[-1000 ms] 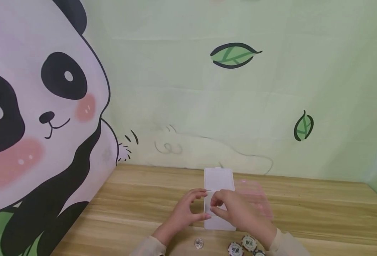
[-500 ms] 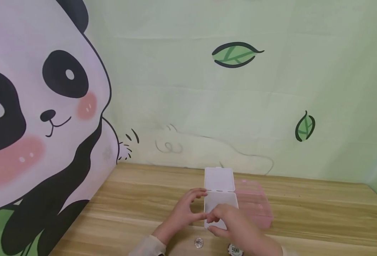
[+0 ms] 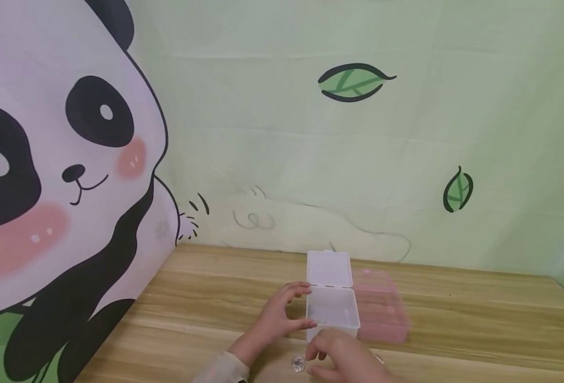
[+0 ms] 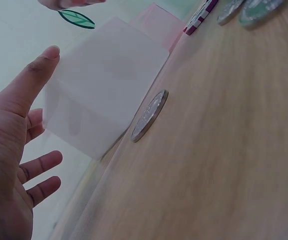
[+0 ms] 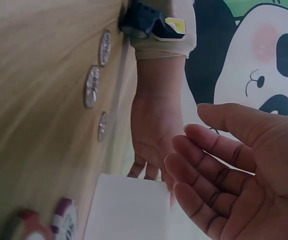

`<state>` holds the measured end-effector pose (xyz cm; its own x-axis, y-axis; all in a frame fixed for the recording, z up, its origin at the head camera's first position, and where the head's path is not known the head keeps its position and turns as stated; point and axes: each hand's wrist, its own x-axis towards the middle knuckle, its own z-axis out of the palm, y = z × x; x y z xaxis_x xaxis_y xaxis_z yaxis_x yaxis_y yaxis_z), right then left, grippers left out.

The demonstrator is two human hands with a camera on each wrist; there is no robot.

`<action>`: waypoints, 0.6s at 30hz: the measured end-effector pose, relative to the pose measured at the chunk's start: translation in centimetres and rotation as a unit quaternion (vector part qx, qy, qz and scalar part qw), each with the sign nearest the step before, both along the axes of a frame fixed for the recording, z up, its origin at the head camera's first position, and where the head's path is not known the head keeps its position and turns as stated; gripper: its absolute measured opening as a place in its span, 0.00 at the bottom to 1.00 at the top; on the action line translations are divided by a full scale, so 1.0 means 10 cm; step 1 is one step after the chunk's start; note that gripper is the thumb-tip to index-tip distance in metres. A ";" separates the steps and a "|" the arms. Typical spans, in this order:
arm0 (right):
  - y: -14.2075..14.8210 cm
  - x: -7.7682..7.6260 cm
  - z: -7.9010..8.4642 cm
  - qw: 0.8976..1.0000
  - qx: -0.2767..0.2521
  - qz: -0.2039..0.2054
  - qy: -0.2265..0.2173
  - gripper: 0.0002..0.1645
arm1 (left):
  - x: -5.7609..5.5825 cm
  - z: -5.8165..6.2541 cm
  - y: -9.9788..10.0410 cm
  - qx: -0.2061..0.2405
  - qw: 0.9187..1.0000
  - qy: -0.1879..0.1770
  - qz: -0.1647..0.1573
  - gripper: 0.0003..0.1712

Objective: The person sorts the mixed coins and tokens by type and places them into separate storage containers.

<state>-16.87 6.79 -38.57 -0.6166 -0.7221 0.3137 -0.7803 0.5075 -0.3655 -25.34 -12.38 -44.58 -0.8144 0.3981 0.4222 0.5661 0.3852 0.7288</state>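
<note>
A white lidded box [image 3: 332,309] stands with its lid [image 3: 329,268] swung back, and something small, too small to name, lies inside it. At the box's left side my left hand [image 3: 279,314] spreads its thumb and fingers, holding up nothing; its thumb [image 4: 36,75] is beside the wall. My right hand [image 3: 344,359] hovers before the box near a silver coin [image 3: 298,364], fingers loosely bent. Nothing shows between its fingers in the right wrist view, where several coins [image 5: 91,86] lie on the table.
A clear pink box [image 3: 384,314] adjoins the white one on the right. Poker chips [image 5: 65,220] lie on the wooden table [image 3: 454,319], mostly covered by my right hand in the head view. Behind rises a green backdrop [image 3: 263,106] printed with a panda [image 3: 95,159].
My right hand has come away from over the white box towards the table's front, uncovering the box's inside. The left hand has kept its place.
</note>
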 end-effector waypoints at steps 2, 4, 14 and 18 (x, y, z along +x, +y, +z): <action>-0.01 0.00 -0.02 1.000 0.000 0.000 -0.020 0.02 | 0.00 0.00 0.00 -0.001 1.000 -0.004 0.000 0.34; -0.02 0.00 -0.04 0.999 0.007 0.001 -0.034 0.02 | 0.00 0.00 0.00 -0.002 1.000 -0.009 0.002 0.35; -0.04 0.01 -0.12 0.997 0.051 0.000 -0.062 0.08 | 0.01 0.00 0.00 -0.003 1.000 -0.012 0.005 0.36; -0.06 0.01 -0.16 0.994 0.081 -0.007 -0.072 0.10 | 0.01 0.00 0.00 -0.003 1.000 -0.013 0.006 0.35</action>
<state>-16.78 6.24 -40.14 -0.6564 -0.7475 0.1020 -0.7188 0.5785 -0.3856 -25.28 -12.40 -44.57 -0.8297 0.3915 0.3978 0.5422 0.3965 0.7408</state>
